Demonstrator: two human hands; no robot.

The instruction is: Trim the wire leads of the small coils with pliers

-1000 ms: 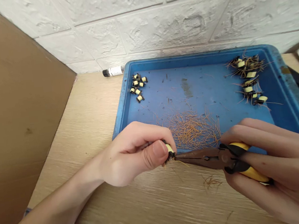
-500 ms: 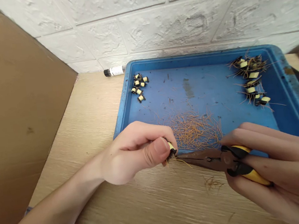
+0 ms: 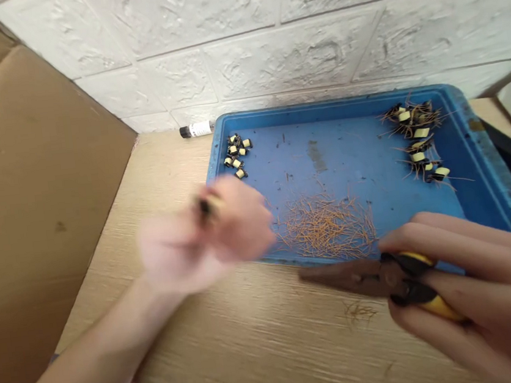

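Note:
My left hand (image 3: 209, 236) is smeared by motion at the near left edge of the blue tray (image 3: 347, 102); a small dark and yellow part (image 3: 204, 207) shows at its top, and the fingers cannot be made out. My right hand (image 3: 473, 283) is closed round the yellow and black handles of brown long-nose pliers (image 3: 366, 274), whose jaws point left over the wooden table (image 3: 254, 345). A heap of cut copper wire ends (image 3: 326, 226) lies in the tray just beyond the pliers.
Small trimmed yellow coils (image 3: 236, 154) sit in the tray's far left corner; untrimmed coils with long wires (image 3: 418, 142) lie at its far right. A cardboard panel (image 3: 30, 199) stands at the left. A small tube (image 3: 195, 129) lies by the white brick wall (image 3: 265, 36).
My left hand has pulled away from the plier jaws, moving left and toward the tray's far left, now blurred. The right hand with the pliers has stayed nearly still.

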